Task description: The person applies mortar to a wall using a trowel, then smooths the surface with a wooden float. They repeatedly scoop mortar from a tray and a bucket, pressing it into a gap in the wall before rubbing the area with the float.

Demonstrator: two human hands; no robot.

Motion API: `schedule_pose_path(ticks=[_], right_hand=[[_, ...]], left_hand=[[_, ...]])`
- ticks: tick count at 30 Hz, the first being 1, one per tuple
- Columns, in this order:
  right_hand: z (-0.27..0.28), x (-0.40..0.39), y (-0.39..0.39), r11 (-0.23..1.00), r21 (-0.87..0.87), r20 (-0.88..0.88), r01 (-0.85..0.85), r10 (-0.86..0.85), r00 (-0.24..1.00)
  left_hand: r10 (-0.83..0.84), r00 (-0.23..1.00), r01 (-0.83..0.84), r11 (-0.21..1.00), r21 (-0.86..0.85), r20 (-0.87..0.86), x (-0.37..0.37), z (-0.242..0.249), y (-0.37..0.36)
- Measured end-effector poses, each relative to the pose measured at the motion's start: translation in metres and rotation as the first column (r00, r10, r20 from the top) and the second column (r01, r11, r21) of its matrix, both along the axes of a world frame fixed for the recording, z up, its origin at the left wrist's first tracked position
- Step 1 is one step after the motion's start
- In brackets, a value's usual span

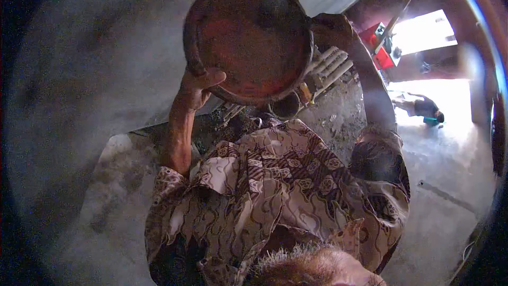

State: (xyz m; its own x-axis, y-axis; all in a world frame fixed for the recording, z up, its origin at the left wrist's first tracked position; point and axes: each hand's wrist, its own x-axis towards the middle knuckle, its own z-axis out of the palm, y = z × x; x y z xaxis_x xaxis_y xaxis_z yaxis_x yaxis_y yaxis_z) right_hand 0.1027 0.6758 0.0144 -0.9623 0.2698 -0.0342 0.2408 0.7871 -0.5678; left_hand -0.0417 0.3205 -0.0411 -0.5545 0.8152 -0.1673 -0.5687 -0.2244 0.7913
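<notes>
A large, round, dark reddish-brown bowl (pixel 251 37) is raised in front of me, its wide round face towards the camera. My left hand (pixel 201 87) is closed on its lower left rim, with the thumb over the edge and the fingers mostly hidden behind. On the opposite side, my right hand (pixel 333 29) is at the right rim; it is in shadow and its fingers are hard to make out. Just below the bowl, a dark round container (pixel 284 107) is partly covered by it.
Pale wooden slats (pixel 333 66) and loose debris (pixel 333 124) lie on the floor beyond my patterned shirt. At the right are a red box-like object (pixel 383 47), a leaning pole (pixel 402 10) and another person (pixel 426 108) bending in a bright doorway.
</notes>
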Motion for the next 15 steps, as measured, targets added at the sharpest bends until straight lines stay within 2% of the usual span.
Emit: schedule_pose_path(ticks=[2,3,5,6,7,8,9,10,12,14,15], right_hand=[[0.003,-0.008,-0.004,0.990,0.045,0.023,-0.134,0.133,0.991],[0.004,-0.011,-0.007,0.990,0.040,0.025,-0.136,0.135,0.990],[0.006,-0.018,-0.016,0.940,0.291,0.032,-0.177,0.176,0.984],[0.009,-0.015,-0.020,0.940,0.287,0.036,-0.186,0.184,0.982],[0.015,-0.009,-0.027,0.977,0.182,-0.032,-0.111,0.118,0.992],[0.022,-0.004,-0.036,0.997,0.070,-0.087,-0.042,0.049,0.995],[0.029,0.001,-0.046,0.996,0.068,-0.074,-0.060,0.065,0.995],[0.043,0.005,-0.058,0.982,0.189,-0.153,-0.025,0.055,0.987],[0.066,0.018,-0.084,0.909,0.409,-0.312,0.077,0.060,0.948],[0.081,0.035,-0.108,0.779,0.586,-0.464,0.223,0.097,0.881],[0.081,0.041,-0.124,0.806,0.524,-0.458,0.275,-0.006,0.889]], left_hand=[[-0.052,0.998,0.052,0.999,-0.002,0.022,0.002,-0.004,0.005],[-0.073,0.997,0.073,0.997,-0.028,0.001,0.004,-0.006,0.007],[-0.090,0.996,0.089,0.994,-0.059,-0.015,0.006,-0.012,0.012],[-0.092,0.994,0.091,0.996,0.004,0.067,0.007,-0.018,0.016],[-0.093,0.985,0.084,0.994,0.071,0.147,0.007,-0.019,0.020],[-0.078,0.985,0.067,0.995,0.073,0.155,0.005,-0.020,0.021],[-0.077,0.983,0.067,0.996,0.065,0.164,0.005,-0.014,0.020],[-0.075,0.982,0.067,0.996,0.056,0.175,0.003,-0.009,0.018],[-0.056,0.978,0.036,0.994,0.101,0.199,-0.002,-0.032,0.023],[-0.055,0.974,0.022,0.988,0.151,0.218,-0.001,-0.043,0.023],[-0.036,0.977,0.011,0.993,0.119,0.210,-0.002,-0.039,0.023]])
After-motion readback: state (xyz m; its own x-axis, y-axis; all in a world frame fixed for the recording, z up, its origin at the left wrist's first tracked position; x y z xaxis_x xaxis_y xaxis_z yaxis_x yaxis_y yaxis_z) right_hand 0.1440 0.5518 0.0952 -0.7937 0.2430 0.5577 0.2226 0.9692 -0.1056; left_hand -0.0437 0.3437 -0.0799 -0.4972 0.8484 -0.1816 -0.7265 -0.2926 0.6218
